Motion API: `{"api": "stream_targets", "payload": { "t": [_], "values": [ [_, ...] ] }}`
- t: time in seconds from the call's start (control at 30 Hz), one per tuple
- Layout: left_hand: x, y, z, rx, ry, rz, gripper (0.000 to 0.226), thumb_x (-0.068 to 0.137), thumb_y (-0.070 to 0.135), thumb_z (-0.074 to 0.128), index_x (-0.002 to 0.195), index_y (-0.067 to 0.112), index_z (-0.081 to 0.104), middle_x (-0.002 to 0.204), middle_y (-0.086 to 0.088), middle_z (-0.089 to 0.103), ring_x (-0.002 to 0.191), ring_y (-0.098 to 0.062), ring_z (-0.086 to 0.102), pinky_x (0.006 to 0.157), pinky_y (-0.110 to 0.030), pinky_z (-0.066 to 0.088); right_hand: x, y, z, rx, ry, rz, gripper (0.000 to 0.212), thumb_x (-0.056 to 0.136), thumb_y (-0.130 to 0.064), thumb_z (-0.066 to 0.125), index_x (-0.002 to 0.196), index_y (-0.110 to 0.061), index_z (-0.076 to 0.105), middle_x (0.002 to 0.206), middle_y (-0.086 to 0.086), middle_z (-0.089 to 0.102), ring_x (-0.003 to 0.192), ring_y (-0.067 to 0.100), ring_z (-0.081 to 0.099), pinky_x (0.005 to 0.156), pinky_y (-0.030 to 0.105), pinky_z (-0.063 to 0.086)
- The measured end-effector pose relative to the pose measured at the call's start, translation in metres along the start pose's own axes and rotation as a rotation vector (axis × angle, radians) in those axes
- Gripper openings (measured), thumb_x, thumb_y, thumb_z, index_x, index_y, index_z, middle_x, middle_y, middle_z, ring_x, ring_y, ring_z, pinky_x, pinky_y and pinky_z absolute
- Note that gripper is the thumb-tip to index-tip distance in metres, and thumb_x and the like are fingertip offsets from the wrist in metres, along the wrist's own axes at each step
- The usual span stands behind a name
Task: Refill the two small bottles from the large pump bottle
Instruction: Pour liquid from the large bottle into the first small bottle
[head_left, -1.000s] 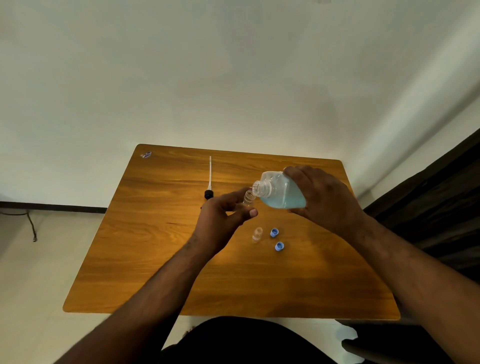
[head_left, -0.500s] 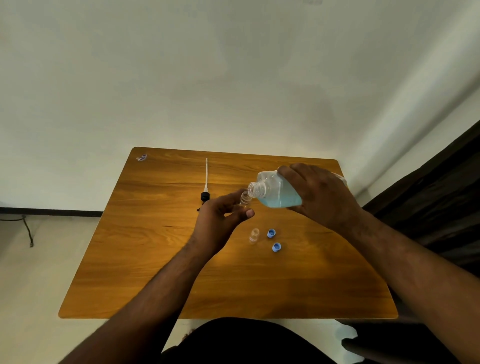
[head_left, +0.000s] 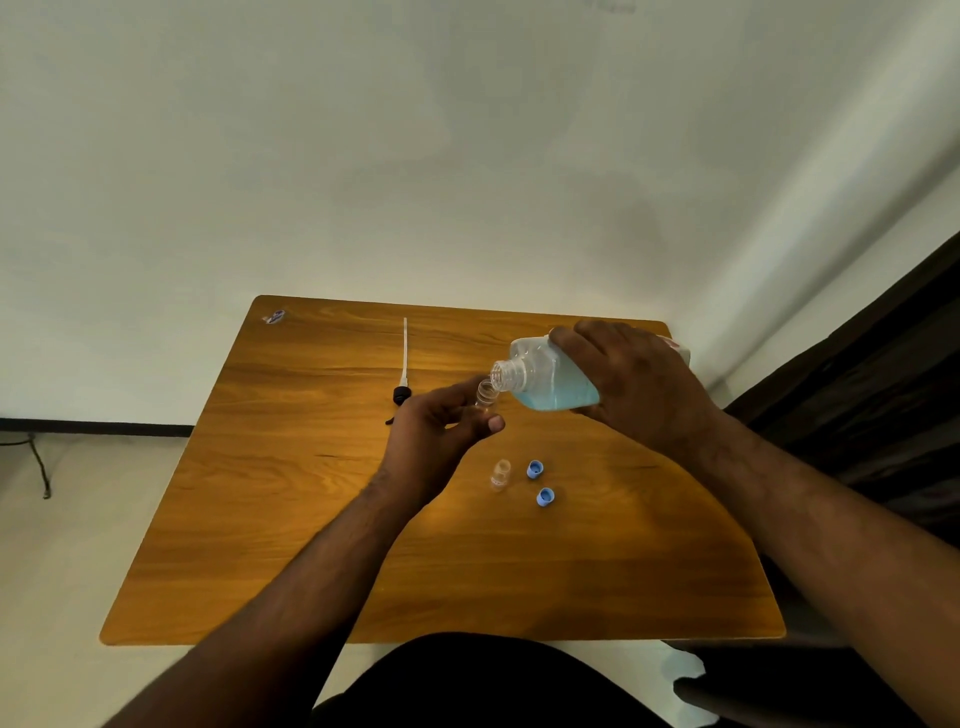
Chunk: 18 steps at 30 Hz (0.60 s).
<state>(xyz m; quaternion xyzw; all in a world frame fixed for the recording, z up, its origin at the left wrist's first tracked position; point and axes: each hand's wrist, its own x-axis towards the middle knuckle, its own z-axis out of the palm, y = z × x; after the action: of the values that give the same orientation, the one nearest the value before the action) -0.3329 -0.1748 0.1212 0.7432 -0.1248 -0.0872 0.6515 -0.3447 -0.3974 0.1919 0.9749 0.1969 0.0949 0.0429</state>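
So we're over a wooden table (head_left: 270, 545) with rounded corners, pushed against a plain pale wall (head_left: 363, 156); pale floor to the left, something dark along the right edge of the room; a small sticker (head_left: 274, 316) sits at the table's far left corner. Right hand (head_left: 639, 384) wraps its fingers round the large bottle (head_left: 550, 384), tipped nearly onto its side, long axis running right to left, open neck aimed left and slightly down; blue liquid pools along its lower side. Left hand (head_left: 441, 431) pinches a small clear bottle (head_left: 485, 397), its mouth up, just under that neck. Second small bottle (head_left: 500, 474) stands upright near the table's middle; two blue caps (head_left: 540, 483) just beside it; the pump head with its white tube (head_left: 404, 364) lies further back, tube pointing away.
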Motion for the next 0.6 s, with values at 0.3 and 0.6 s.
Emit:
{"api": "stream_targets", "payload": {
  "t": [0.3,0.6],
  "values": [
    [0.0032,-0.003,0.0021,-0.05,-0.016,0.008,0.047,0.082,0.009,0.073,0.128,0.012,0.062,0.107,-0.004,0.074,0.097,-0.013,0.069,0.082,-0.031,0.058,0.0021,0.003,-0.0015,-0.016,0.001,-0.013,0.074,0.066,-0.024,0.084,0.129,-0.009,0.049,0.118,0.016,0.06,0.102,0.031,0.06,0.081,0.048,0.055],
    [0.0039,-0.0057,0.0019,-0.108,-0.022,-0.012,0.047,0.082,0.007,0.073,0.126,0.017,0.062,0.104,0.008,0.073,0.096,-0.007,0.07,0.076,-0.025,0.059,0.0045,0.0032,-0.002,-0.035,-0.005,-0.026,0.073,0.066,-0.023,0.084,0.129,-0.009,0.05,0.118,0.017,0.06,0.102,0.033,0.06,0.082,0.049,0.054]
  ]
}}
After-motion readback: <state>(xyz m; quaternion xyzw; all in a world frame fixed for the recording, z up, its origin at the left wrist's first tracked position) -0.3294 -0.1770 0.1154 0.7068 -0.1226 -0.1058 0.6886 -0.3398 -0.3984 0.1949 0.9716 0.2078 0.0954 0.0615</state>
